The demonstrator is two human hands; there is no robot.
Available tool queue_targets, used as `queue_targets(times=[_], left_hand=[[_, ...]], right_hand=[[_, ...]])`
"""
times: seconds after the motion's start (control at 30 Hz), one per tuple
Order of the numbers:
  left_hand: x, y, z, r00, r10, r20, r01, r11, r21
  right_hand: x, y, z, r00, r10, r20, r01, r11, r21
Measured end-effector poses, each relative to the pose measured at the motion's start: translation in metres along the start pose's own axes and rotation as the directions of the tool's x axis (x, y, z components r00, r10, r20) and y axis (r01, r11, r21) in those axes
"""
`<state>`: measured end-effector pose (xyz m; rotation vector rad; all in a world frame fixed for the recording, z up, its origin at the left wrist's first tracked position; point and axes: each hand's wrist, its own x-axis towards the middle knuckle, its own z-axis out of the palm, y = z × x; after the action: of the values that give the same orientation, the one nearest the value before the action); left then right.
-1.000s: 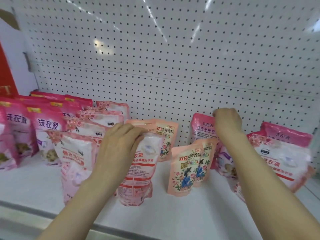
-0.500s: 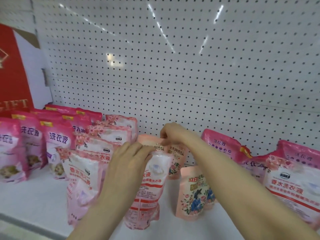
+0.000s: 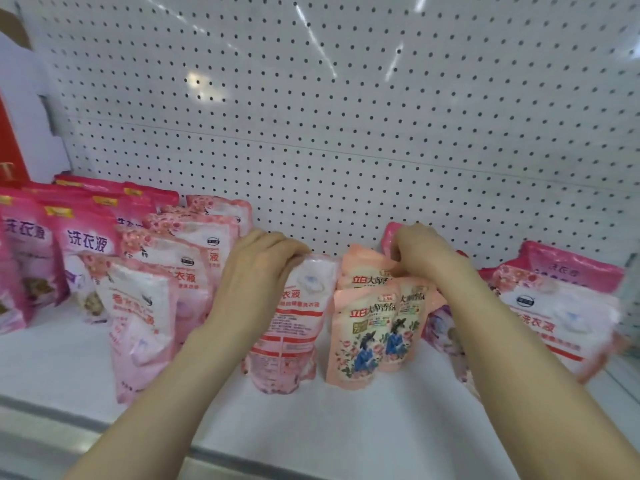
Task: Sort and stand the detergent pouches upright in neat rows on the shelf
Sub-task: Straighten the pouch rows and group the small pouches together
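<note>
Gripping pouches (image 3: 298,325), left hand (image 3: 262,262), right hand (image 3: 423,251), fingers curled

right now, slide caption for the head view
Left hand grips a pale pink detergent pouch upright; right hand pinches a rear peach pouch.

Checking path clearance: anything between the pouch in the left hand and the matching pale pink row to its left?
Nothing visible. The left hand grips the top of the white-pink pouch; the pale pink row stands just left of it, but the forearm hides the shelf between them.
</note>
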<state>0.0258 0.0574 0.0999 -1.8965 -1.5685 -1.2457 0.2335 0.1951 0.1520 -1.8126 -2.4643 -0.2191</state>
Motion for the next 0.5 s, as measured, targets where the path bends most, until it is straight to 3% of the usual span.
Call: queue_targets(times=[0.17, 0.23, 0.3, 0.37, 0.5], left_hand=[[0.012, 0.0, 0.008, 0.998, 0.018, 0.06, -0.016, 1.0, -0.026], [0.012, -0.001, 0.006, 0.997, 0.02, 0.075, -0.018, 0.999, -0.031], [0.011, -0.002, 0.001, 0.992, 0.056, 0.109, -0.054, 0.998, -0.03], [0.011, -0.004, -0.006, 0.983, 0.107, 0.152, -0.103, 0.994, -0.036], [0.012, -0.003, -0.021, 0.976, 0.159, 0.146, -0.151, 0.986, -0.07]], right_hand=[[-0.014, -0.003, -0.004, 0.997, -0.06, 0.043, 0.057, 0.995, 0.077], [-0.02, -0.009, -0.012, 0.985, -0.156, -0.078, 0.166, 0.974, 0.154], [-0.027, -0.021, -0.019, 0.943, -0.267, -0.199, 0.327, 0.851, 0.41], [-0.033, -0.037, -0.024, 0.898, -0.393, -0.198, 0.427, 0.665, 0.613], [-0.027, -0.06, -0.025, 0.868, -0.443, -0.227, 0.478, 0.614, 0.628]])
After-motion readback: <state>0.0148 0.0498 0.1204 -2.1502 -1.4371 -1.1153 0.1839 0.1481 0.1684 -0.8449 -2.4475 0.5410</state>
